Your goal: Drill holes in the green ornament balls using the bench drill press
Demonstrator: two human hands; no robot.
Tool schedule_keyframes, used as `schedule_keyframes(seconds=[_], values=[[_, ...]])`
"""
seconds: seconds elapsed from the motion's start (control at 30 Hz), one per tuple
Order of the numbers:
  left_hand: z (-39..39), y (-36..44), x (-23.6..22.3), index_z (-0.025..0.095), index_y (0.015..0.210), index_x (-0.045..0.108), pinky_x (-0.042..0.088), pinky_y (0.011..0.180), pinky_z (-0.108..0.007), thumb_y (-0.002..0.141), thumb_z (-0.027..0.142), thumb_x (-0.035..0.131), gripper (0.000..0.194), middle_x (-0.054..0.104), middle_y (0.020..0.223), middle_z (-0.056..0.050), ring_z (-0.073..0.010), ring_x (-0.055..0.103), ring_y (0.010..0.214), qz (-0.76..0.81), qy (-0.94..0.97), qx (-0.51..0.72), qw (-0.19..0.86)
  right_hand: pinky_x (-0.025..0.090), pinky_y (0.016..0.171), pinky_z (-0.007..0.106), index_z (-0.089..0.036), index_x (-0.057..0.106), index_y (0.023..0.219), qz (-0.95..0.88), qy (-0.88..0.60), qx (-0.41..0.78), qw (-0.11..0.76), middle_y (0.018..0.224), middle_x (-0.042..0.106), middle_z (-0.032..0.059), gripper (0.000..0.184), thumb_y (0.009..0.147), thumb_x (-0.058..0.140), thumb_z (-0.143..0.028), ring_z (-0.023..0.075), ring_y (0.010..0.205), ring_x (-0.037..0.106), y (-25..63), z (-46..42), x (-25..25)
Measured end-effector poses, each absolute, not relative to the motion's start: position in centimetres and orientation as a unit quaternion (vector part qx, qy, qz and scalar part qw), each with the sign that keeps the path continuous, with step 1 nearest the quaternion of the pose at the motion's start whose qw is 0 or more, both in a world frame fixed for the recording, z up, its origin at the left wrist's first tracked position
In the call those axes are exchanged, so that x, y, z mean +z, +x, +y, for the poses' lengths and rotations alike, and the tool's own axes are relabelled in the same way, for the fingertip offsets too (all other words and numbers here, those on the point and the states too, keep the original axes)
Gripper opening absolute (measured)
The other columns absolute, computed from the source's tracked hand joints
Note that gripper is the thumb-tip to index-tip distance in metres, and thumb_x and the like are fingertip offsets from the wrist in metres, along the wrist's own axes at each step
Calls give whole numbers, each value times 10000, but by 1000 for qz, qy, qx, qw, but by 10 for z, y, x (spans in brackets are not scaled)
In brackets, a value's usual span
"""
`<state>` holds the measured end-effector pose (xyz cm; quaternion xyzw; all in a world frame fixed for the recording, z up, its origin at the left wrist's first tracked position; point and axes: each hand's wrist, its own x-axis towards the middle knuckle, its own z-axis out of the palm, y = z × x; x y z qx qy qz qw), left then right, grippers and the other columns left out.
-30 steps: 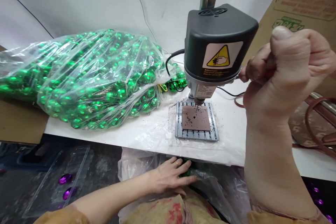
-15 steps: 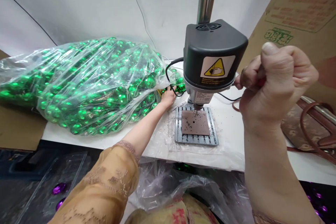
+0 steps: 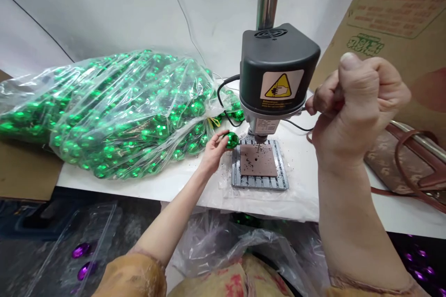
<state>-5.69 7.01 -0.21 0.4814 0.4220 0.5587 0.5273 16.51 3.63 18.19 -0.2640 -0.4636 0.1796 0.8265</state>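
Note:
Between the fingers of my left hand is a shiny green faceted ball, just left of the drill press base. A brown square board with a dark hole and scattered chips lies on that base. Above it hangs the black drill press head, its thin bit pointing down, over the board. My right hand is closed at the right side of the head, around the feed handle, most of which the fingers hide.
A clear plastic bag full of green balls fills the table's left. Some loose green balls lie by its mouth. At right stand a cardboard box and a brown handbag. Purple balls sit below the table edge.
My left hand has come back from the bag's mouth toward the drill base, now with a green ball in its fingers. My right hand stays closed at the handle.

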Motion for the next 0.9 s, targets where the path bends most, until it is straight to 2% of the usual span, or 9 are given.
schedule_keyframes(seconds=[0.1,0.17,0.3,0.47,0.7,0.9], values=[[57,-41,-10,205,1291,628,558,921,-334,727,506,857,679,741,1082,-69,-194,696,1010,418,514,531,528,262,370,305,-239,378,533,-459,-258,193,828,425,380,-76,402,827,648,-274,81,364,337,165,37,182],[57,-32,-16,192,1256,644,549,977,-373,712,517,864,671,740,1126,-86,-220,689,1068,419,540,515,518,257,361,315,-244,390,530,-458,-248,200,830,413,380,-76,401,801,684,-282,86,352,333,166,37,181],[58,-21,-24,171,1249,646,564,966,-433,729,532,843,663,739,1134,-115,-262,693,1076,412,581,486,507,261,361,300,-236,377,542,-461,-242,205,829,406,375,-82,419,799,701,-304,77,352,338,166,37,181],[51,-18,-22,171,1264,648,564,949,-451,720,478,862,661,738,1120,-119,-275,704,1030,423,621,453,480,291,385,252,-225,359,565,-463,-245,201,827,425,382,-92,429,826,690,-303,47,376,357,164,35,181],[41,-4,-13,202,1192,674,515,993,-444,724,378,871,538,669,1147,-94,-277,636,1101,416,724,433,340,284,388,236,-216,333,573,-473,-241,197,824,425,354,-95,434,860,654,-265,38,379,352,165,35,179],[40,4,-24,207,1278,599,506,1026,-453,757,376,851,604,671,1209,-106,-283,639,1142,423,682,426,418,289,412,236,-207,337,575,-481,-247,187,820,439,369,-90,424,871,636,-259,35,392,356,166,35,178]])
